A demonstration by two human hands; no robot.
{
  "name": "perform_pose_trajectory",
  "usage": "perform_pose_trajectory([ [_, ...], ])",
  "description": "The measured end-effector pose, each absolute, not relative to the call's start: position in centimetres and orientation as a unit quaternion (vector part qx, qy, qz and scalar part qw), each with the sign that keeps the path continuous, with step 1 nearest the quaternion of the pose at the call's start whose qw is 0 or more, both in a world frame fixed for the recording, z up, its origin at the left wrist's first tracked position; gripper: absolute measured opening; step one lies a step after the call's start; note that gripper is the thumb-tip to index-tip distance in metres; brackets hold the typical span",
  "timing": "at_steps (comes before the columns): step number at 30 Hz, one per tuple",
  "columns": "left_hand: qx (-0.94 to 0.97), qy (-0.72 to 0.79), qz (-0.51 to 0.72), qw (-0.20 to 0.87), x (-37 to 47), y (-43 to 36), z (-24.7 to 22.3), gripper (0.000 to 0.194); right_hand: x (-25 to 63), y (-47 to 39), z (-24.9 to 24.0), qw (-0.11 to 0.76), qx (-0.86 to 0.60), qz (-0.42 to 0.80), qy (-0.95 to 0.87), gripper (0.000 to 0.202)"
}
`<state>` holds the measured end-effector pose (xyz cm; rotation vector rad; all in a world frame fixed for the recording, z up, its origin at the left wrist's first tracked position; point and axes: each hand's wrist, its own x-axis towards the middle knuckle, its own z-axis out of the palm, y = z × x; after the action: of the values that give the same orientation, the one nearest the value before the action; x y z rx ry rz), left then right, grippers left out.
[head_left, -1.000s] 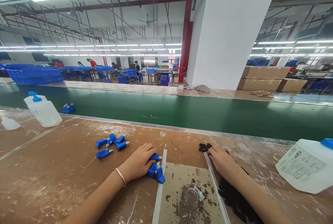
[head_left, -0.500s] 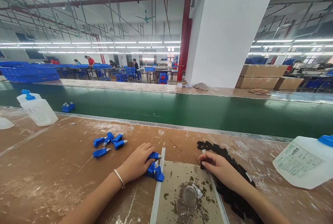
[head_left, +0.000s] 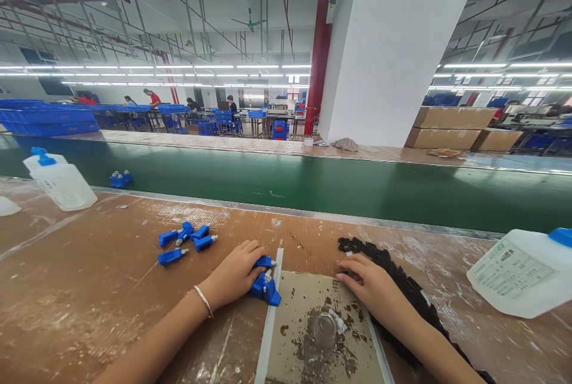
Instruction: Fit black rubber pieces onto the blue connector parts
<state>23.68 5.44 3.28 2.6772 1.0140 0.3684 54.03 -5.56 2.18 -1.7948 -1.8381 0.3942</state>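
Note:
My left hand (head_left: 236,269) curls its fingers round a blue plastic part with a pale tip (head_left: 265,262), at the left edge of the grey-brown board (head_left: 290,336). More blue parts (head_left: 266,290) lie against each other just below that hand. On the board's far right corner, my right hand (head_left: 364,277) is closed, fingertips together, with a dark bit showing at them that looks like a small black piece. Beside it runs a long heap of black pieces (head_left: 404,280), partly covered by my forearm. A small clear round cup (head_left: 325,330) stands on the stained board.
Several loose blue parts (head_left: 185,238) lie left of my left hand. White bottles with blue caps stand at left (head_left: 62,184) and right (head_left: 521,274). Beyond the table edge runs a green conveyor belt (head_left: 286,178), bearing a few blue parts (head_left: 120,179). People work in the background.
My right hand has shifted slightly left, and its fingers are closer together. The left hand stays at the blue parts. The whole view has tilted slightly.

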Motion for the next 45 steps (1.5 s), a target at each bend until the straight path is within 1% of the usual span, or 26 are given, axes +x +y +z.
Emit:
perform_pose_trajectory([
  [9, 0.912, 0.348, 0.159, 0.149, 23.7, 5.3, 3.2, 0.015, 53.2, -4.9, 2.1, 0.223, -0.701, 0.096, -0.671, 0.020],
  [14, 0.884, 0.366, 0.218, 0.192, 23.8, 5.4, 3.0, 0.016, 53.8, -4.5, 2.7, 0.214, -0.688, 0.116, -0.684, 0.014],
  [17, 0.853, 0.385, 0.273, 0.223, 24.0, 5.3, 3.3, 0.016, 54.2, -4.4, 3.0, 0.225, -0.667, 0.145, -0.695, 0.015],
  [20, 0.808, 0.398, 0.342, 0.269, 24.2, 4.8, 4.0, 0.020, 54.5, -4.5, 3.3, 0.248, -0.642, 0.173, -0.705, 0.019],
  [23, 0.765, 0.389, 0.395, 0.327, 24.5, 3.9, 5.1, 0.027, 54.4, -5.0, 3.7, 0.277, -0.620, 0.188, -0.710, 0.020],
  [26, 0.685, 0.372, 0.426, 0.459, 25.0, 2.5, 6.1, 0.032, 53.9, -6.4, 4.2, 0.297, -0.595, 0.199, -0.720, 0.021],
  [29, 0.585, 0.337, 0.418, 0.608, 25.6, 0.7, 6.6, 0.038, 53.1, -8.4, 4.8, 0.305, -0.546, 0.214, -0.750, 0.023],
  [31, 0.544, 0.302, 0.395, 0.676, 26.1, -0.4, 6.5, 0.040, 52.4, -9.5, 5.2, 0.309, -0.502, 0.205, -0.781, 0.025],
  [33, 0.522, 0.269, 0.369, 0.720, 26.6, -1.5, 6.2, 0.040, 51.8, -10.2, 5.6, 0.308, -0.465, 0.175, -0.812, 0.029],
  [37, 0.493, 0.237, 0.338, 0.766, 27.5, -2.9, 5.5, 0.037, 51.1, -10.2, 5.3, 0.290, -0.413, 0.121, -0.855, 0.034],
  [41, 0.459, 0.255, 0.314, 0.791, 27.8, -3.2, 5.1, 0.042, 51.3, -9.5, 3.5, 0.314, -0.388, 0.083, -0.863, 0.035],
  [45, 0.452, 0.262, 0.306, 0.795, 27.8, -3.2, 5.0, 0.041, 51.6, -9.3, 2.3, 0.301, -0.392, 0.083, -0.865, 0.037],
])
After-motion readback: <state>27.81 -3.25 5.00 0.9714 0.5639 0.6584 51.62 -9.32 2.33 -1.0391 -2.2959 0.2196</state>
